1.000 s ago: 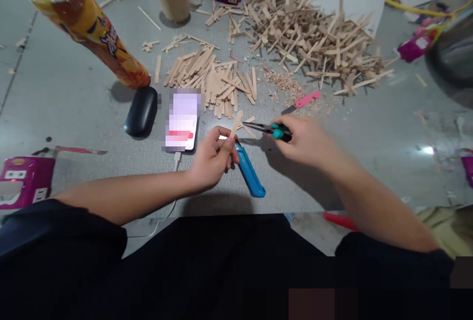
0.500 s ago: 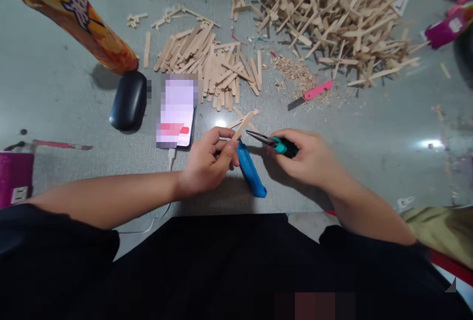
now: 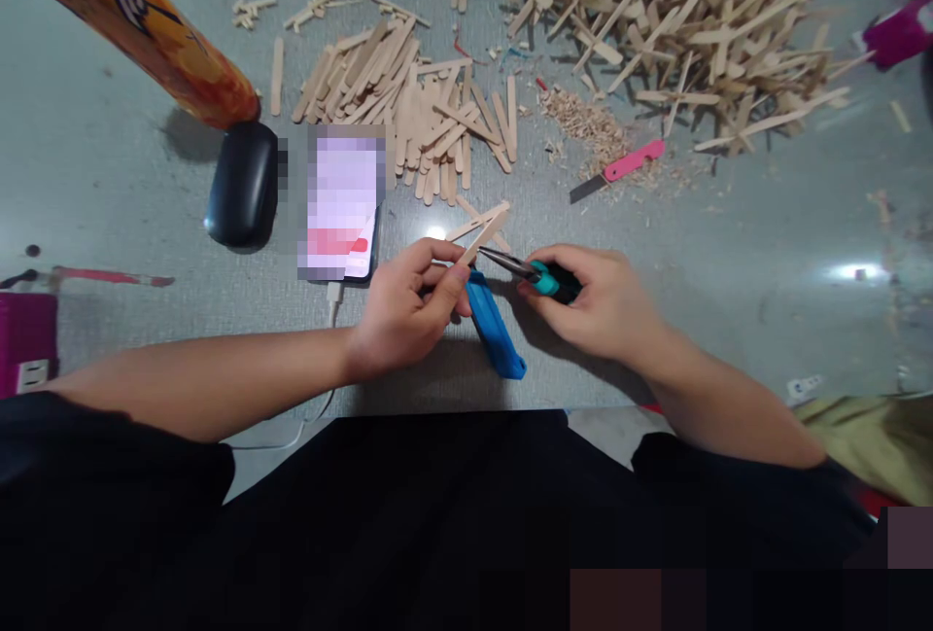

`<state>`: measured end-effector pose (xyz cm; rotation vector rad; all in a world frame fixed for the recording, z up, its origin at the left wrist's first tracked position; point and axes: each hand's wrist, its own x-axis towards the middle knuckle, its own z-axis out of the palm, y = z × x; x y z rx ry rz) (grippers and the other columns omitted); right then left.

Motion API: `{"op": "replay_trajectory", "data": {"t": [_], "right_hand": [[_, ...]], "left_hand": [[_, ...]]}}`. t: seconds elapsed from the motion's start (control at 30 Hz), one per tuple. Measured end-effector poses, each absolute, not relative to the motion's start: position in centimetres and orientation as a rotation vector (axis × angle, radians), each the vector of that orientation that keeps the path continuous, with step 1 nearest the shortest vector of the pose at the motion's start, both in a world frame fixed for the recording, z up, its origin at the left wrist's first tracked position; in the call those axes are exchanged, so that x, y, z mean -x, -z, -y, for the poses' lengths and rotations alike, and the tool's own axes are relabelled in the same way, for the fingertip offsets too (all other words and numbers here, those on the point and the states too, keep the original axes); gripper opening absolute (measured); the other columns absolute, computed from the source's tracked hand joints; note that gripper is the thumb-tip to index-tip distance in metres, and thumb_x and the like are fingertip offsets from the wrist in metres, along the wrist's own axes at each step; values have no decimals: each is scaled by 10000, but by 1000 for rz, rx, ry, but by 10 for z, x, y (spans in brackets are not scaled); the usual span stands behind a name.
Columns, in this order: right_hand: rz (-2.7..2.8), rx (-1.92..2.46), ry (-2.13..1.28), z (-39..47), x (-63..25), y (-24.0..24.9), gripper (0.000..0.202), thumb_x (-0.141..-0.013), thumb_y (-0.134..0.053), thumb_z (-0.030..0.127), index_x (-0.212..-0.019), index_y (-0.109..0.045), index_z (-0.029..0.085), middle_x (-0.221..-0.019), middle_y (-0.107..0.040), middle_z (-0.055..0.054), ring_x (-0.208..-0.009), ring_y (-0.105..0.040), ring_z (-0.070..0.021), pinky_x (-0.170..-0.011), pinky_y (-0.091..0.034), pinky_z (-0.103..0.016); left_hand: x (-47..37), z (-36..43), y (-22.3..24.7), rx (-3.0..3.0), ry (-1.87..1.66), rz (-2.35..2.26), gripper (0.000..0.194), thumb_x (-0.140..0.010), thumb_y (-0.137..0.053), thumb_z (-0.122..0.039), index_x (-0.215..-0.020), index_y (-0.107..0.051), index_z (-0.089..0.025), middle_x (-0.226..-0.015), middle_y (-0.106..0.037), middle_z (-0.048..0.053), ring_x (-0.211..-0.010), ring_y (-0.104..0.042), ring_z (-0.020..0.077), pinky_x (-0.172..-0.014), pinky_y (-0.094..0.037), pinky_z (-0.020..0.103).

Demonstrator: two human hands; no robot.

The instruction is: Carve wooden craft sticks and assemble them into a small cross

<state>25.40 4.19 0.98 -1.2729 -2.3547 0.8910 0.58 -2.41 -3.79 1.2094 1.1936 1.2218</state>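
Observation:
Between the thumb and fingers of my left hand point(image 3: 419, 305) is a flat wooden craft stick point(image 3: 485, 232), tilted up to the right. My right hand point(image 3: 602, 300) is closed around needle-nose pliers point(image 3: 535, 273) with black and teal handles. The pliers' tips are at the right edge of the stick; whether they grip it I cannot tell. Below them lies a long blue object, perhaps a utility knife point(image 3: 496, 328), its upper end by my left fingertips. Just beyond my left hand, a few loose wooden pieces point(image 3: 470, 225) lie crossed on the table.
A phone point(image 3: 339, 208) with a cable, a black case point(image 3: 243, 186) and an orange canister point(image 3: 167, 52) stand left. Stacked craft sticks point(image 3: 371, 72) lie ahead. A large heap of joined sticks point(image 3: 671, 18), wood shavings point(image 3: 583, 121) and a pink-handled blade point(image 3: 633, 162) are at the right.
The pliers' tips have moved left, from just off the stick to its edge. My left hand keeps its hold. The whole view has shifted slightly.

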Motion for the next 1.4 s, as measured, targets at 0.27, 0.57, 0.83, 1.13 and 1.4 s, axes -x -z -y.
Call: {"op": "replay_trajectory", "data": {"t": [0.27,0.57,0.83,1.13,1.4], "right_hand": [[2373,1332,-943,-43,-255,-13,102,-970,-754,345,-955,-730,247,-777,-709,-14,-691,-624,-195,-701,-477,-366],[2394,1372,-985,-43,-252,-19,131,-974,-718,359,-918,-705,242,-749,-699,-20,-658,-589,-193,-676,-456,-375],[2405,1346,-1094,-42,-258,-18,118,-955,-738,329,-911,-760,221,-708,-632,8,-647,-553,-169,-658,-433,-361],[2338,1366,-1247,-47,-260,-16,138,-948,-759,347,-902,-808,226,-717,-678,-4,-631,-562,-169,-622,-466,-339],[2315,1367,-1293,-49,-263,-16,143,-943,-782,357,-923,-838,227,-736,-700,-13,-640,-570,-176,-613,-475,-339]], "left_hand": [[-5,25,40,-1187,-1201,-1181,207,-1116,-681,-393,-1126,-662,-188,-681,-762,-8,-463,-595,64,-472,-491,178],[-4,21,39,-1175,-1213,-1166,230,-1107,-696,-410,-1056,-676,-187,-747,-771,11,-534,-644,74,-526,-545,179],[-3,20,37,-1185,-1200,-1152,185,-1091,-700,-332,-985,-698,-180,-735,-762,12,-543,-640,72,-525,-531,173],[-5,16,33,-1092,-1151,-1078,182,-1063,-705,-335,-960,-669,-190,-712,-766,25,-494,-586,75,-471,-478,188],[-7,11,34,-1039,-1147,-1013,234,-1022,-770,-380,-927,-650,-202,-708,-763,20,-481,-571,69,-470,-486,186]]}}
